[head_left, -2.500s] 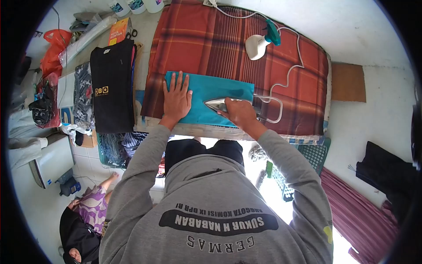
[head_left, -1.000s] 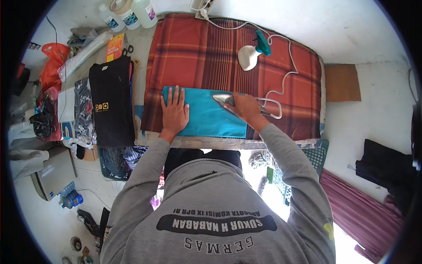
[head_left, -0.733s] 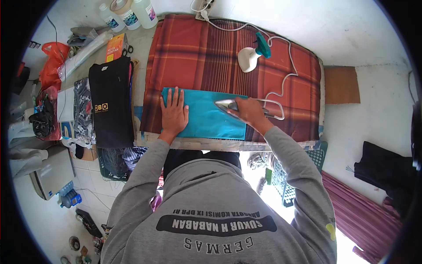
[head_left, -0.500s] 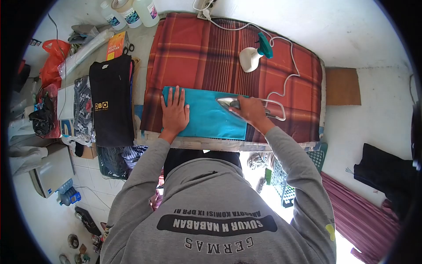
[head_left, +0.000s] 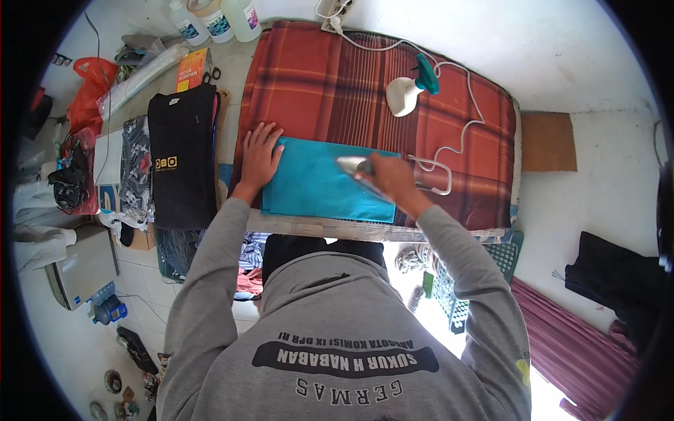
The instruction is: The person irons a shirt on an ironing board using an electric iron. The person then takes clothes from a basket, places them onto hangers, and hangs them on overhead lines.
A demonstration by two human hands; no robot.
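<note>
A folded turquoise cloth (head_left: 309,179) lies flat on the red plaid blanket (head_left: 295,77). My right hand (head_left: 394,177) is wrapped around the handle of a clothes iron (head_left: 353,165), whose pointed tip faces left over the cloth. The hand and iron are slightly blurred, and the sole is hidden, so I cannot tell whether it touches the fabric. At the cloth's upper left corner rests my left hand (head_left: 261,156), fingers extended, partly on the blanket and touching the cloth's edge.
A white spray bottle (head_left: 404,95) with a green head stands behind the cloth. The iron's white cord (head_left: 469,84) curves along the right to a wall socket. On the left lie a folded black shirt (head_left: 182,154), scissors (head_left: 212,74) and several bottles (head_left: 242,19).
My left hand has slid left from the cloth's surface to its left edge. The iron in my right hand has shifted slightly left.
</note>
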